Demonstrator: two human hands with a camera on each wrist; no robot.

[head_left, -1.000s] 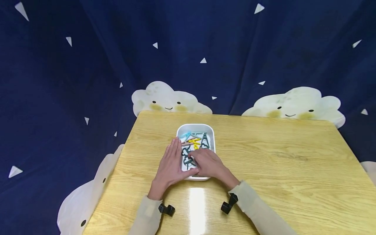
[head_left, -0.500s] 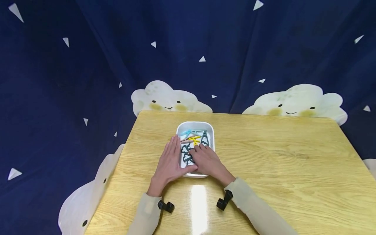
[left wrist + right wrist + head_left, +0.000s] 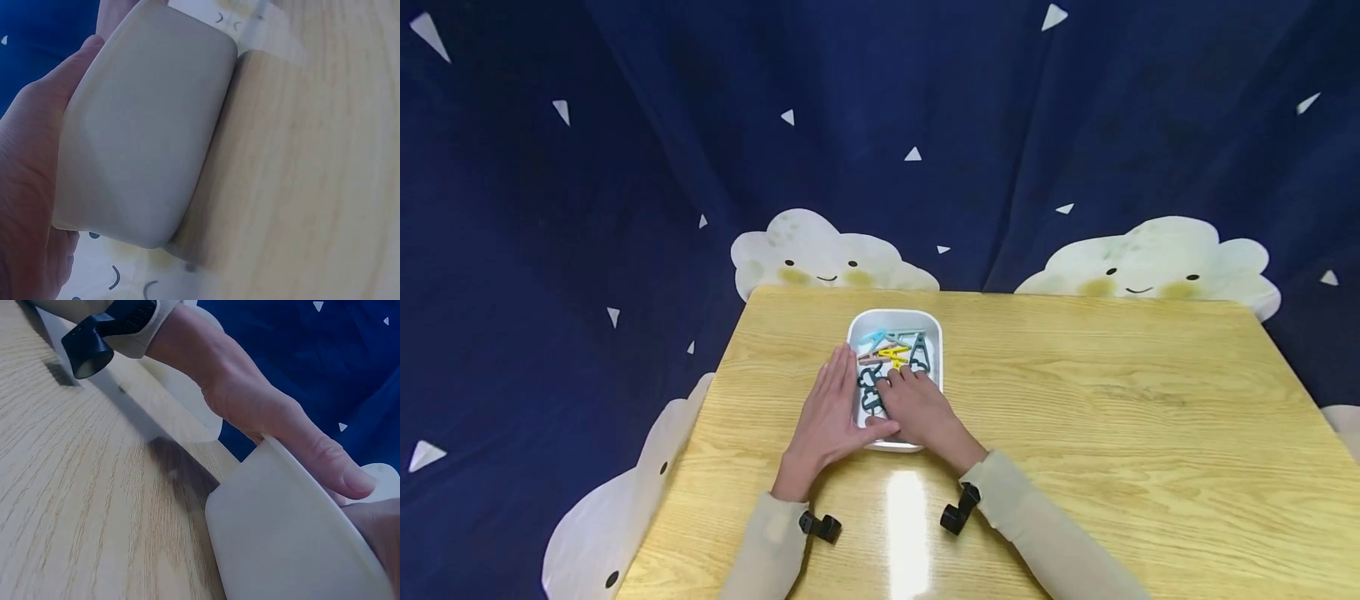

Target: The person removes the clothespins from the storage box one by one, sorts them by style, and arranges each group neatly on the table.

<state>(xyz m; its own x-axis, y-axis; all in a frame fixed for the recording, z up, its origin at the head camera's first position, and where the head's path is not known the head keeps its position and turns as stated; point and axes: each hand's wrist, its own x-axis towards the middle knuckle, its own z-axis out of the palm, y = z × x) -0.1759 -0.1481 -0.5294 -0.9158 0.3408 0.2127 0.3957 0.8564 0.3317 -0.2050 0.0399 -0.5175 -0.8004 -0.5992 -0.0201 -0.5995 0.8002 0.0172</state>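
Note:
A white plastic box (image 3: 940, 350) sits on the table in the head view, with several plastic clips inside. At its back lie a light blue clothespin (image 3: 873, 338), a yellow clip (image 3: 893, 353) and a pink clothespin (image 3: 874, 359). Dark green clips (image 3: 872, 401) with cloud-shaped loops fill the left front. My left hand (image 3: 826, 421) lies with straight fingers along the box's left wall, its thumb across the front rim. My right hand (image 3: 921, 407) reaches into the front of the box, fingertips bent down beside the dark green clips. I cannot tell whether it holds one.
The wooden table (image 3: 1112, 400) stretches far to the right of the box. Behind it hangs a dark blue curtain (image 3: 850, 167) with white triangles and clouds. A small black camera (image 3: 957, 517) is worn at each wrist.
My right hand and forearm have shifted left within the box, with the fingers still among the clips. The box has slid slightly away from me. The left hand keeps its place along the wall.

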